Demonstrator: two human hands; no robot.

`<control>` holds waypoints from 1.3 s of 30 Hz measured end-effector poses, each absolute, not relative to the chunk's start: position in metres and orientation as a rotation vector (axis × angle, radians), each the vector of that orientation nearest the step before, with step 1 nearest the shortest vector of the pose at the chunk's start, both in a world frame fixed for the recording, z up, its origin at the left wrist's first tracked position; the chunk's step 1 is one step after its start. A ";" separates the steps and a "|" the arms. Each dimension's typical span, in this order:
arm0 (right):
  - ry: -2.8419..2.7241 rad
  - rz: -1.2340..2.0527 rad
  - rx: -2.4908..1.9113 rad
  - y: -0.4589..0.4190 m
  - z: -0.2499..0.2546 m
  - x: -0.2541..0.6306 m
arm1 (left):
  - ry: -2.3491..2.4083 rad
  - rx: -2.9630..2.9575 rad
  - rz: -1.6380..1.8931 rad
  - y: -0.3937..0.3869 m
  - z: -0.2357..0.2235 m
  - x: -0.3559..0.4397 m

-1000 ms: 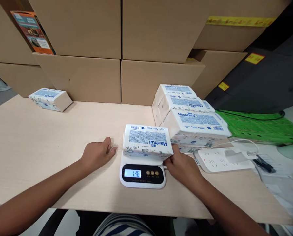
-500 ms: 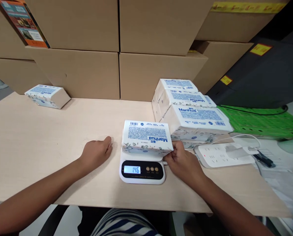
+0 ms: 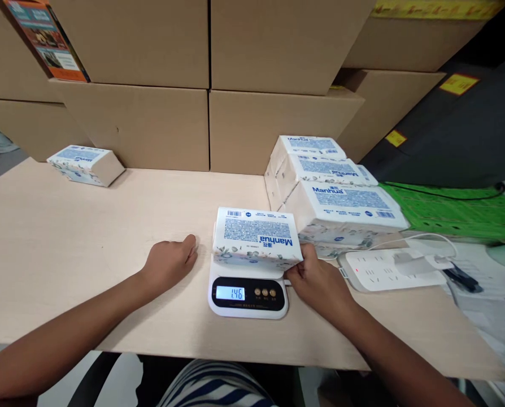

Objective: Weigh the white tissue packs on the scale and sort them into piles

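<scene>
A white tissue pack [image 3: 256,234] printed with blue text lies on a small white digital scale [image 3: 248,312]. The scale's lit display [image 3: 230,293] reads 1.46. My left hand [image 3: 172,263] is closed in a loose fist on the table, left of the scale and apart from it, with nothing visible in it. Beside the right end of the scale rests my right hand [image 3: 318,277], its fingers curled closed. Its knuckles sit close against the pack's lower right corner, and I cannot tell whether they touch. The pack's corner hides part of those fingers.
More tissue packs [image 3: 349,206] are stacked at the right back. Another pack [image 3: 85,165] lies far left. Cardboard boxes [image 3: 134,127] wall off the back. A white power strip [image 3: 388,271] with a plugged-in charger lies right, near a green crate [image 3: 460,212]. The table's front edge is close.
The whole view has shifted slightly, moving things a little to the right. Both hands, the pack and the scale reading stay as they were.
</scene>
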State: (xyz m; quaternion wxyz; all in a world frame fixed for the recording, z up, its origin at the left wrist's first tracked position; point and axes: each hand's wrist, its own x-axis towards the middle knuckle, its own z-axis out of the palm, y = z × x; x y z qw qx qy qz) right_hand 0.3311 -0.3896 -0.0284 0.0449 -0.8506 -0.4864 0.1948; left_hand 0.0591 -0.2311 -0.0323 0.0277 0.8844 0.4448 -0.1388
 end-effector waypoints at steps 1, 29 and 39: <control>-1.488 0.594 -2.606 -0.389 -0.029 0.332 | 1.374 2.732 -0.430 -0.231 -0.032 0.059; -1.558 0.601 -2.412 -0.386 -0.030 0.329 | 1.380 2.755 -0.302 -0.232 -0.024 0.053; -2.031 0.065 -2.359 -0.384 -0.026 0.321 | 1.182 2.955 -0.266 -0.248 0.011 0.100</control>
